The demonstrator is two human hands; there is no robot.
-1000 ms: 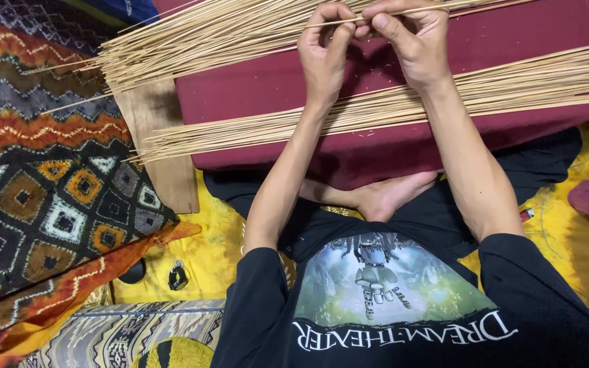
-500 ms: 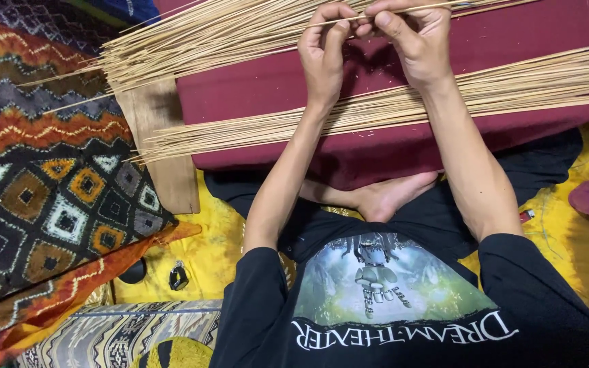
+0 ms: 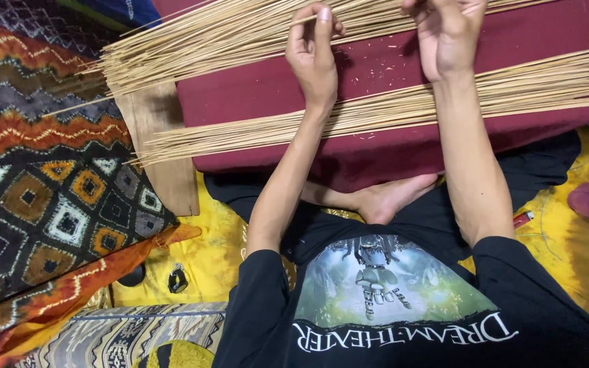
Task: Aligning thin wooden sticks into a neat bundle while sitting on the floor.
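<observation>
A patterned cloth (image 3: 49, 204) and a yellow floor covering (image 3: 219, 252) surround a seated person in a black printed shirt (image 3: 390, 307). Just beyond a bare foot (image 3: 383, 201), a maroon-covered board (image 3: 376, 88) carries two spreads of thin pale sticks, the nearer row (image 3: 376, 112) and the far pile (image 3: 206, 37). The left hand (image 3: 313, 54) pinches one stick (image 3: 305, 19) above the far pile; the right hand (image 3: 444, 34) is curled shut at the top edge, its grip unclear.

Bright, even light; sharp focus
</observation>
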